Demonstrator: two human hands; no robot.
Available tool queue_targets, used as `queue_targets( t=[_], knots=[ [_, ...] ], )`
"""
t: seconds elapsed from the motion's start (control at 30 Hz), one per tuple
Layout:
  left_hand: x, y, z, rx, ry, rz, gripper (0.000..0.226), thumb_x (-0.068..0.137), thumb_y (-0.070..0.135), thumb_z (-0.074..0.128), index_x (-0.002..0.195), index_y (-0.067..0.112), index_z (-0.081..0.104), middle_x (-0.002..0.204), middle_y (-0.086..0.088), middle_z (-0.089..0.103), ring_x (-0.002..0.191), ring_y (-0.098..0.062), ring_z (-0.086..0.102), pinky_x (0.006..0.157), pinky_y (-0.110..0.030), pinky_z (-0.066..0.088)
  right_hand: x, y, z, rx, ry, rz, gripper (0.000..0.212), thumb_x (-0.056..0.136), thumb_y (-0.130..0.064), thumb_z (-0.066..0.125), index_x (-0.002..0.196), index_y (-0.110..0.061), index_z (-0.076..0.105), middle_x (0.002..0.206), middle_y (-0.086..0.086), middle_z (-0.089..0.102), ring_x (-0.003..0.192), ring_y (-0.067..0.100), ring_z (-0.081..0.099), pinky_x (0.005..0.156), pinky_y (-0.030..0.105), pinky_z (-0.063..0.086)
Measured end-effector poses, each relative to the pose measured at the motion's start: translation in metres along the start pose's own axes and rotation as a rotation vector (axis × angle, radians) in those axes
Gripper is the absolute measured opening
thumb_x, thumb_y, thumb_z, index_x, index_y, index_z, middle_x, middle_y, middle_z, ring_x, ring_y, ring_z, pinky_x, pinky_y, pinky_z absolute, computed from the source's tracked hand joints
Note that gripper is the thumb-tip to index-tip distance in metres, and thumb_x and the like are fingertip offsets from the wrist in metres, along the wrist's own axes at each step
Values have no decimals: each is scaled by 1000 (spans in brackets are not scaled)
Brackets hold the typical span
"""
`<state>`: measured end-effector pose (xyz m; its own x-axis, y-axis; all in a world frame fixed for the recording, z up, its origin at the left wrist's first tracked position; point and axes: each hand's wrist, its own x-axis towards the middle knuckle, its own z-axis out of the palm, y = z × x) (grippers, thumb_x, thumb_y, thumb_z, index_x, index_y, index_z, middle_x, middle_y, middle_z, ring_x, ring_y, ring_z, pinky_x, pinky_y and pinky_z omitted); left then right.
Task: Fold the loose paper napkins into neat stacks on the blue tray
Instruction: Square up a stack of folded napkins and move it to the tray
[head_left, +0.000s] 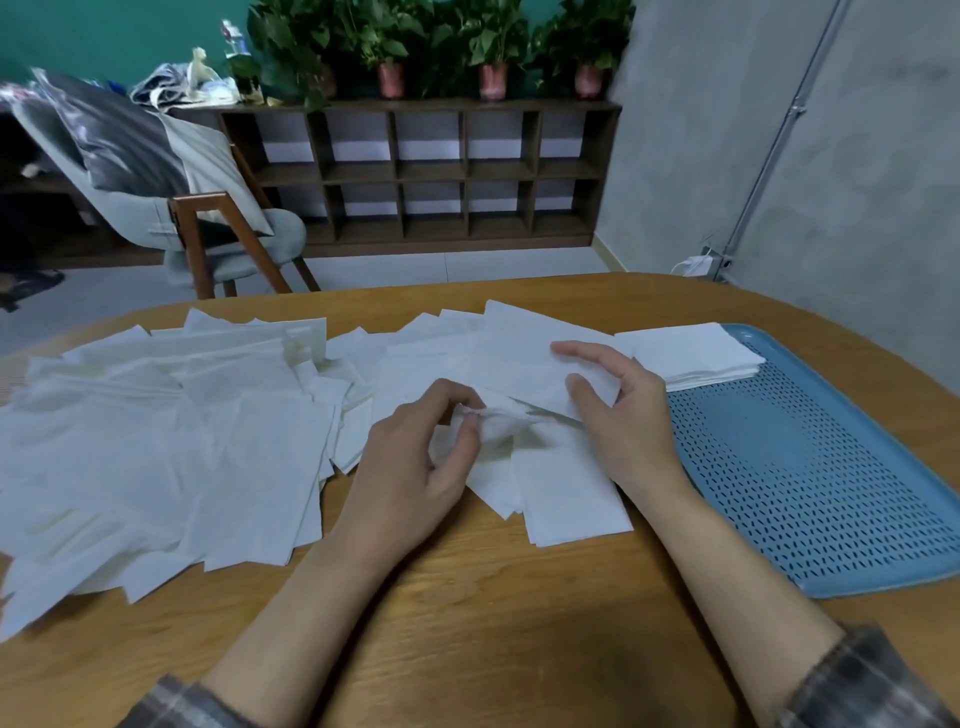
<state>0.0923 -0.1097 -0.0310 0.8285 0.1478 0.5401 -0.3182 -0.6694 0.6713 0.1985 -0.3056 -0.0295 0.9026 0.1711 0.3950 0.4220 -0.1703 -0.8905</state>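
We're pinching one napkin (498, 415) at frame centre: left hand (415, 457) gripping its crumpled corner, right hand (618, 410) clamping the far edge. Progress is looking early: just one folded stack (691, 353) sitting on the blue tray (810, 467), upper right. We're still facing a big loose pile (156, 441) covering the counter (467, 623) at left.

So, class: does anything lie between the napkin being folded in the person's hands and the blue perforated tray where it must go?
Nothing visible does. The white paper napkin is held by the left hand and right hand. Bare wooden table separates it from the blue perforated plastic tray, where one folded stack occupies the far corner.
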Motion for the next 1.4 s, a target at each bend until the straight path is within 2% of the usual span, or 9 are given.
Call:
queue_targets(
  t=[0.2, 0.37, 0.47, 0.53, 0.6, 0.77, 0.97, 1.27, 1.4],
  knots=[
    [8, 10, -3, -97, 77, 31, 12, 102, 16, 69, 112, 23, 73, 102, 17, 72, 99, -9, 71, 83, -18, 52, -7, -10, 2, 23, -252, -70, 24, 93, -43, 72, 111, -29, 80, 116, -17, 77, 119, 6, 66, 101, 22, 48],
    [10, 18, -9, -178, 81, -72, 26, 93, 28, 81, 116, 32, 70, 100, 18, 71, 94, -9, 70, 75, -14, 51, -12, -8, 11, 35, -214, -8, 10, 87, -29, 84, 96, -25, 82, 99, -13, 79, 102, 4, 70, 91, 19, 48],
    [15, 14, -18, -165, -62, -206, 40, 85, 34, 87, 118, 44, 67, 89, 14, 71, 88, -6, 68, 72, -12, 48, -7, -10, 5, 213, -156, 97, 14, 87, -33, 85, 93, -21, 83, 99, -5, 80, 100, 15, 73, 94, 33, 53],
    [19, 8, -25, -218, -95, -279, 41, 86, 31, 86, 119, 45, 67, 83, 5, 71, 84, -9, 68, 72, -25, 54, -5, -10, 2, 364, -175, 195, 10, 87, -29, 83, 92, -20, 83, 101, 2, 80, 99, 22, 73, 95, 42, 53],
    [23, 5, -31, -305, -56, -316, 40, 88, 26, 85, 121, 42, 68, 86, 1, 75, 90, -12, 71, 76, -36, 59, -6, -10, 2, 454, -219, 273, 11, 86, -24, 81, 94, -17, 82, 106, 7, 79, 100, 26, 73, 97, 45, 52],
    [24, 6, -34, -366, -100, -359, 41, 85, 22, 87, 119, 35, 68, 90, 3, 80, 90, -10, 76, 68, -30, 61, -11, -12, 6, 473, -379, 324, 22, 87, -17, 82, 109, -14, 81, 116, 13, 78, 108, 30, 75, 91, 40, 57],
    [24, 0, -32, -305, -165, -346, 44, 84, 23, 89, 119, 41, 70, 91, 6, 80, 95, -9, 75, 86, -41, 62, -12, -6, 7, 430, -475, 421, 38, 85, -24, 77, 120, -8, 75, 122, 15, 76, 115, 35, 72, 103, 51, 54],
    [22, -5, -27, -282, -169, -325, 42, 82, 29, 90, 115, 44, 71, 90, 6, 77, 96, -8, 72, 84, -36, 60, -15, -14, 9, 272, -443, 393, 39, 87, -35, 74, 120, -13, 76, 115, 6, 80, 109, 27, 76, 107, 56, 54],
    [21, -7, -23, -212, -127, -283, 30, 87, 38, 84, 114, 43, 72, 108, 18, 71, 106, 1, 65, 89, -13, 48, -14, -13, 9, 269, -433, 382, 39, 86, -36, 75, 119, -13, 77, 115, 7, 80, 109, 29, 75, 106, 58, 54]
  ],
)
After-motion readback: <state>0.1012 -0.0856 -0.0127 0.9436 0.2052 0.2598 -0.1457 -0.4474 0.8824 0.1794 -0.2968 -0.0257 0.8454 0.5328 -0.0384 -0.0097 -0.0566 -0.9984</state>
